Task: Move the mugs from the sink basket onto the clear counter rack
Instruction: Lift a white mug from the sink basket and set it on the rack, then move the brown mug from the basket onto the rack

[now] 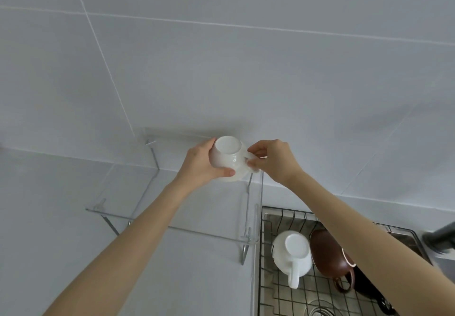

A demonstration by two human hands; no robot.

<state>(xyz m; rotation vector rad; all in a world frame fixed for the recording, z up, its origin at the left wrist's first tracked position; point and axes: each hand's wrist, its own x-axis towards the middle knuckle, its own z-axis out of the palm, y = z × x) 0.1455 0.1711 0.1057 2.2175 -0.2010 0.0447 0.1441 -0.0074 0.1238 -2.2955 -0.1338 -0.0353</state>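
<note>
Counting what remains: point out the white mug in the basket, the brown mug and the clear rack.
White ceramic mug (296,246): head view, upturned base.
Brown ceramic mug (327,254): head view, side wall.
Clear counter rack (172,228): head view, front edge.

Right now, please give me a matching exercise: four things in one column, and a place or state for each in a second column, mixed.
1. white mug
2. second white mug
3. brown mug
4. clear rack

a. on the counter, left of the sink basket
b. held upside down in both hands
c. upside down in the basket, handle toward the camera
d. on its side in the basket

Pairs: 1-b, 2-c, 3-d, 4-a
</note>
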